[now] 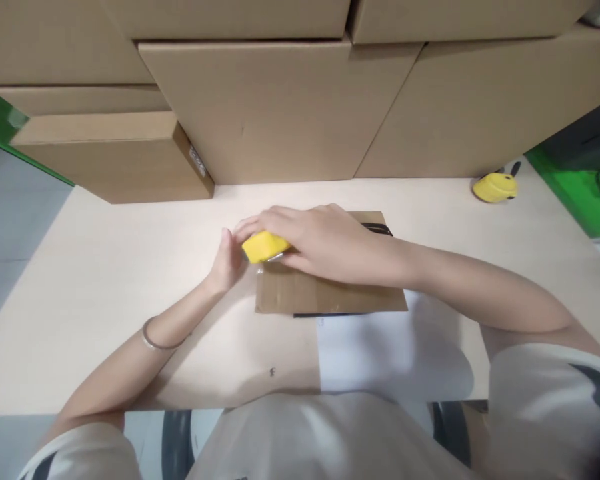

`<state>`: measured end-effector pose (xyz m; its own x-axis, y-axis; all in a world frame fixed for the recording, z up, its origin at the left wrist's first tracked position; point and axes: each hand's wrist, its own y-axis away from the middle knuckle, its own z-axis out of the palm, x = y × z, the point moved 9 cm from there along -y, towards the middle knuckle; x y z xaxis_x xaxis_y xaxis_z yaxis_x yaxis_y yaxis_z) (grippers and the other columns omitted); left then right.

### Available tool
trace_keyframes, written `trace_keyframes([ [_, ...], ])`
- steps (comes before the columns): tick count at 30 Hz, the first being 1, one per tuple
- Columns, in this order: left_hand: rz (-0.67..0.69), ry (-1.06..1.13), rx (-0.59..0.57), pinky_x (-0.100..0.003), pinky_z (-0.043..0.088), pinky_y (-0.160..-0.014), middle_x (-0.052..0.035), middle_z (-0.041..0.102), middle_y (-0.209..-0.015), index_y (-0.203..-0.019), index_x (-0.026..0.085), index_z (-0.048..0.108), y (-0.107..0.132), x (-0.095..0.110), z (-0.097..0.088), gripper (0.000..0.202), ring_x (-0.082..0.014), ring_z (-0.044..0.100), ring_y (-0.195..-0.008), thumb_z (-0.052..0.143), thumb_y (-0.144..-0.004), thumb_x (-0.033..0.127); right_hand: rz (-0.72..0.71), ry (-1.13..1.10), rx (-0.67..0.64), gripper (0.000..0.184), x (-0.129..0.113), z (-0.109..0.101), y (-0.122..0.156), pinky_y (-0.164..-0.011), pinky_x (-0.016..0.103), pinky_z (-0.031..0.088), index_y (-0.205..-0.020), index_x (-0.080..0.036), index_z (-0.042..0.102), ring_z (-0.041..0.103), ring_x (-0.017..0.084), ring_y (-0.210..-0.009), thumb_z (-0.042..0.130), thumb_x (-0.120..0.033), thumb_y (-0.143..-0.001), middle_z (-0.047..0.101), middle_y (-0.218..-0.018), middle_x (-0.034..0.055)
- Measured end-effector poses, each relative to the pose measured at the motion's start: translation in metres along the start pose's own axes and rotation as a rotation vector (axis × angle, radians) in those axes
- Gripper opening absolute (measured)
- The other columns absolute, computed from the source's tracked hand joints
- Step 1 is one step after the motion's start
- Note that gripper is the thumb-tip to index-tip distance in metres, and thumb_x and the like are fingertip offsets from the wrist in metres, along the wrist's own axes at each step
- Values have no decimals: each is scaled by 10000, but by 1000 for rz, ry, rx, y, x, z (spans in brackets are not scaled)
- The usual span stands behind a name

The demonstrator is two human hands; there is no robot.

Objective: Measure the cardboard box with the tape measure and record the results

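Observation:
A flat piece of brown cardboard [330, 297] lies on the table in front of me. My right hand [330, 243] reaches over it from the right, closed on a yellow tool [265, 247] with a thin metal strip along its underside. That tool sits over the cardboard's upper left corner; its exact kind is hard to tell. Close by on the left is my left hand [229, 261], thumb raised, beside the tool's end. Its other fingers are mostly hidden, so whether they grip anything cannot be seen. Dark strap-like pieces [377, 229] show at the cardboard's upper right.
Large cardboard boxes [280, 113] stand stacked along the table's back. A smaller carton [130, 160] is at the back left. Another yellow object [495, 187] with black parts lies at the back right. White paper [370, 353] extends from under the cardboard toward me.

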<state>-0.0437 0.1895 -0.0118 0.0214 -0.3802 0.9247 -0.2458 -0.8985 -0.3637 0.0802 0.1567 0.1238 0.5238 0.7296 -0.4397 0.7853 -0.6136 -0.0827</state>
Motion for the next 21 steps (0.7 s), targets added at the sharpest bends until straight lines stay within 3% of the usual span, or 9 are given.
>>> trace_keyframes([
  [3, -5, -59, 99, -489, 464, -1139, -58, 606, -1414, -1400, 336, 525, 0, 24, -11, 619, -263, 551, -1361, 123, -1027, 624, -36, -74, 52, 299, 3, -17, 15, -750, 269, 393, -1180, -265, 583, 639, 193, -1006, 582, -221, -884, 671, -1256, 12],
  [5, 87, -317, 200, -505, 400, -1194, -53, 542, -1474, -1424, 333, 498, 7, 65, -15, 444, -266, 486, -1414, 359, -1041, 511, -24, -149, 49, 267, 13, -30, 35, -778, 284, 434, -1086, -254, 607, 641, 204, -1007, 646, -257, -821, 696, -1169, 9],
  [7, 307, -558, 109, -511, 449, -1153, -77, 585, -1405, -1419, 294, 508, 20, 116, 10, 423, -275, 534, -1354, 484, -1005, 376, 11, -240, -19, 264, 23, -35, 58, -768, 287, 468, -1021, -250, 607, 652, 199, -958, 696, -272, -773, 710, -1088, 5],
  [9, 502, -678, -146, -473, 527, -1089, -118, 648, -1301, -1439, 209, 484, 42, 150, 56, 504, -282, 572, -1314, 557, -945, 280, 37, -320, -141, 284, 29, -28, 80, -747, 272, 491, -1018, -252, 601, 659, 177, -912, 715, -239, -758, 711, -1066, 0],
  [10, 546, -740, -198, -477, 547, -1067, -168, 656, -1271, -1440, 130, 470, 53, 159, 72, 567, -317, 566, -1320, 600, -915, 299, 36, -344, -203, 292, 29, -22, 89, -740, 261, 498, -1027, -252, 602, 660, 165, -897, 711, -212, -759, 708, -1066, 1],
  [13, 562, -949, -275, -480, 575, -1025, -202, 692, -1235, -1361, 45, 531, 74, 157, 110, 577, -365, 591, -1292, 619, -895, 373, -10, -347, -325, 287, 23, -6, 103, -736, 241, 505, -1029, -243, 614, 648, 137, -876, 642, -109, -776, 680, -1082, 14],
  [16, 684, -1035, -256, -427, 581, -971, -167, 730, -1177, -1262, 66, 619, 86, 148, 126, 527, -327, 674, -1173, 518, -934, 466, -20, -317, -309, 290, 20, -2, 101, -745, 245, 506, -1021, -228, 624, 628, 123, -863, 582, -60, -788, 622, -1136, 41],
  [18, 771, -1082, -237, -417, 559, -956, -143, 741, -1132, -1284, 126, 636, 90, 143, 129, 545, -312, 693, -1125, 451, -956, 520, -15, -303, -285, 279, 22, -4, 94, -762, 258, 508, -1021, -217, 628, 618, 127, -868, 580, -68, -790, 599, -1145, 55],
  [21, 806, -1142, -245, -410, 509, -956, -104, 732, -1091, -1421, 302, 558, 91, 138, 133, 550, -295, 679, -1113, 382, -976, 573, -36, -280, -306, 289, 27, -9, 83, -818, 283, 509, -1031, -205, 627, 608, 152, -931, 578, -78, -776, 608, -1104, 55],
])
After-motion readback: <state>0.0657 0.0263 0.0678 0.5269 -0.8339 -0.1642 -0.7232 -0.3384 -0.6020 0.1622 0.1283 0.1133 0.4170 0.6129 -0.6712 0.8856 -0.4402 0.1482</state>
